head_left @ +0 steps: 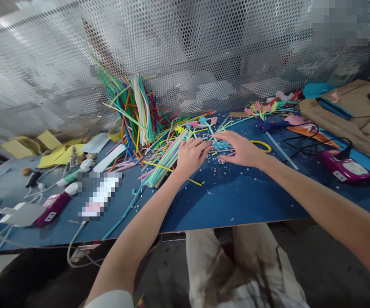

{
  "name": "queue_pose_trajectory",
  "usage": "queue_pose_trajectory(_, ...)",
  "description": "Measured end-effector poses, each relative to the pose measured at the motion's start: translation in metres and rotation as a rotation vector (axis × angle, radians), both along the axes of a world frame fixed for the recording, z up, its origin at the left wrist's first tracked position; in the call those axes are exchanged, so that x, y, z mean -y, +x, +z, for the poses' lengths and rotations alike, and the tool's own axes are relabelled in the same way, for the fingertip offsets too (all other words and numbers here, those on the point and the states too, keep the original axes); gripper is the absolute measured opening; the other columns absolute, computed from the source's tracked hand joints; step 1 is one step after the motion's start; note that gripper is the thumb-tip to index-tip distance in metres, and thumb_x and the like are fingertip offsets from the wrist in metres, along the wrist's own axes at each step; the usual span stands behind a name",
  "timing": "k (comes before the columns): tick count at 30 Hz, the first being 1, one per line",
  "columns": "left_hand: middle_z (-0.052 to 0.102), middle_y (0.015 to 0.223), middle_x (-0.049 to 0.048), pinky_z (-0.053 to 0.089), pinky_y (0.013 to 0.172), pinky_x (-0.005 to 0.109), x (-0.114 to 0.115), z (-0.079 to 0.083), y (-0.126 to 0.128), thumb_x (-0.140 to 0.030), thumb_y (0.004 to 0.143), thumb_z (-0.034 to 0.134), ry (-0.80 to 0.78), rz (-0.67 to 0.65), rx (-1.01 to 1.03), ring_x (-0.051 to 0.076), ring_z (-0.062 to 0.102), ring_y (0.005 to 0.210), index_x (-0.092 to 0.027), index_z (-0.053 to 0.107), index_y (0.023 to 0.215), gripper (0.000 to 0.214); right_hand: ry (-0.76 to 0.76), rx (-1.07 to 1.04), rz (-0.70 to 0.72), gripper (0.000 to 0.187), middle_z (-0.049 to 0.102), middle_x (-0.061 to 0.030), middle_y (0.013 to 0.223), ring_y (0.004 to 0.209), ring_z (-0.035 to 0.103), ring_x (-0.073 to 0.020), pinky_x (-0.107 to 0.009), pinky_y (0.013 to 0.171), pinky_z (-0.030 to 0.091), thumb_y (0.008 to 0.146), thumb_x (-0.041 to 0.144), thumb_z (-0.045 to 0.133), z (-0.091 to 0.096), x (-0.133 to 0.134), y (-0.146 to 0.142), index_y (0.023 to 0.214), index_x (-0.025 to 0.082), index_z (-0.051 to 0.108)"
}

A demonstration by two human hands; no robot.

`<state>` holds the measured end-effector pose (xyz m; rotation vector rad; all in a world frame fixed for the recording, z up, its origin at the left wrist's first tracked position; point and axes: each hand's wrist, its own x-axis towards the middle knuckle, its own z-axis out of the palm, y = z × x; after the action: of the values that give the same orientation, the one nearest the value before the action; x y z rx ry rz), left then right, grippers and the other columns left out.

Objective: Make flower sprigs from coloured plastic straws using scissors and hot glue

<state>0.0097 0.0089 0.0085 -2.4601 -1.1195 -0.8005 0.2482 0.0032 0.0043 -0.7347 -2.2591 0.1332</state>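
With right hand point(242, 149) spread wide around blue flower point(222, 145), right of stick bundle point(169, 157); left hand point(191, 155) bent at bundle's edge, hold unclear. Could crush flower by pressing, scatter bundle by brushing.

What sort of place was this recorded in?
Likely a craft workshop bench: bundles of colored stems and flower-like pieces lie about the blue tabletop, with a perforated metal screen behind.

Stem bundle point(164, 164) left of flower point(222, 146); power strip point(344, 167), apparently, far right.
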Motion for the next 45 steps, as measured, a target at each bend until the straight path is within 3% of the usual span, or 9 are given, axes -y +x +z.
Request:
queue_pose_trajectory(6, 0.071, 0.095, 0.0068, 0.037, 0.08, 0.036, 0.001, 0.001, 0.0, -0.045, 0.106, 0.042, -0.003, 0.002, -0.009, 0.022, 0.062, 0.094, -0.027, 0.073, 0.114, 0.037, 0.085, -0.093, -0.014, 0.061, 0.059, -0.0069, 0.139, 0.132, 0.055, -0.0294, -0.052, 0.115, 0.046, 0.088, 0.032, 0.071, 0.003, 0.0, -0.001, 0.145, 0.034, 0.048)
queue_pose_trajectory(12, 0.072, 0.092, 0.005, 0.037, 0.08, 0.036, 0.002, -0.003, 0.002, -0.044, 0.105, 0.045, 0.001, -0.027, -0.043, 0.022, 0.062, 0.094, -0.026, 0.073, 0.107, 0.034, 0.033, -0.068, 0.061, 0.053, 0.061, -0.0067, 0.137, 0.131, 0.057, -0.0262, -0.049, 0.114, 0.048, 0.093, 0.029, 0.065, 0.002, 0.001, -0.005, 0.145, 0.033, 0.051)
queue_pose_trajectory(20, 0.072, 0.09, 0.0054, 0.037, 0.076, 0.035, 0.004, -0.004, 0.004, -0.044, 0.106, 0.042, -0.012, -0.038, -0.027, 0.021, 0.063, 0.09, -0.024, 0.073, 0.108, 0.037, 0.053, -0.085, 0.013, 0.047, 0.07, -0.004, 0.127, 0.119, 0.066, -0.0253, -0.047, 0.106, 0.054, 0.093, 0.034, 0.067, -0.008, -0.004, -0.004, 0.139, 0.032, 0.06)
queue_pose_trajectory(31, 0.072, 0.091, 0.0038, 0.035, 0.077, 0.036, 0.005, -0.002, 0.005, -0.042, 0.106, 0.045, 0.01, -0.037, -0.04, 0.02, 0.063, 0.09, -0.026, 0.072, 0.106, 0.031, 0.046, -0.087, 0.006, 0.038, 0.072, -0.005, 0.121, 0.113, 0.068, -0.0235, -0.044, 0.101, 0.057, 0.092, 0.026, 0.065, -0.008, -0.007, -0.002, 0.129, 0.029, 0.067)
queue_pose_trajectory(41, 0.076, 0.093, 0.0039, 0.038, 0.084, 0.038, 0.004, -0.003, 0.005, -0.042, 0.104, 0.048, 0.029, -0.037, -0.005, 0.022, 0.063, 0.088, -0.027, 0.073, 0.111, 0.03, 0.013, -0.043, 0.02, 0.042, 0.071, -0.0075, 0.121, 0.114, 0.066, -0.0257, -0.045, 0.101, 0.054, 0.09, 0.04, 0.068, -0.003, -0.006, 0.005, 0.13, 0.026, 0.064)
queue_pose_trajectory(45, 0.076, 0.092, 0.0033, 0.04, 0.084, 0.036, -0.001, -0.006, 0.004, -0.04, 0.104, 0.049, -0.022, -0.089, 0.006, 0.02, 0.065, 0.087, -0.027, 0.074, 0.11, 0.028, -0.032, -0.053, 0.023, 0.038, 0.072, -0.0086, 0.115, 0.104, 0.068, -0.0249, -0.041, 0.092, 0.056, 0.093, 0.044, 0.063, 0.001, -0.006, 0.012, 0.126, 0.024, 0.066)
